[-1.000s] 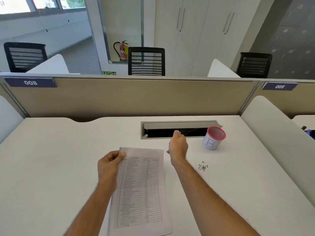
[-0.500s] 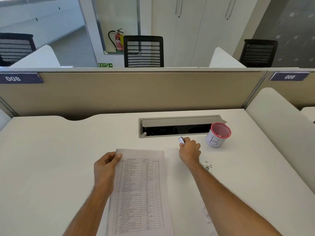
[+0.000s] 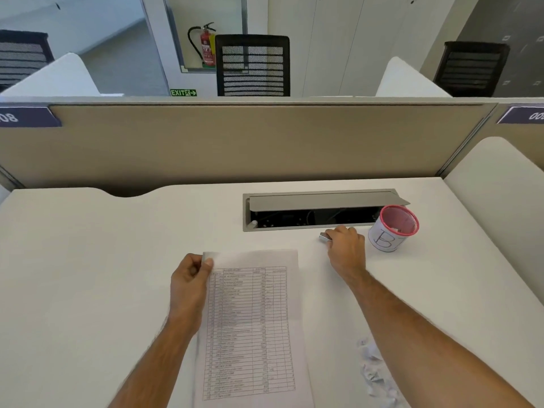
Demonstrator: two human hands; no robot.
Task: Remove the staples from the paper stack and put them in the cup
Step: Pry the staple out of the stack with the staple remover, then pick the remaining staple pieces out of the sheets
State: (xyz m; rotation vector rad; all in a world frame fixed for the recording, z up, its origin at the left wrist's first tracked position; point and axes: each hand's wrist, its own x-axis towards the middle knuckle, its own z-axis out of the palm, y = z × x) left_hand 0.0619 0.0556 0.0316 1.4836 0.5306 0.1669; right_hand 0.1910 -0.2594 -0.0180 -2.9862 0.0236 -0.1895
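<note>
Stack (image 3: pixel 250 325) is being pinched at its top corner by the left hand (image 3: pixel 190 278); a small metal tool (image 3: pixel 324 237), left of the cup (image 3: pixel 393 228), is being gripped by the right hand (image 3: pixel 347 248). Removal judged unfinished; cup contents not discernible.

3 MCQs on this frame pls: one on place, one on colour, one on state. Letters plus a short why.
1. Where does the cup stand?
A. on the paper stack
B. on the desk, right of the right hand
C. inside the cable tray

2. What colour is the cup's rim?
A. blue
B. green
C. pink-red

3. What is the left hand doing?
A. pinching the top left corner of the paper stack
B. lying flat on the desk, away from the paper
C. holding the cup

Key: 1 B, the cup sits on the desk just past the right hand. 2 C, the rim shows pink-red. 3 A, thumb and fingers close on the sheet's corner.
</note>
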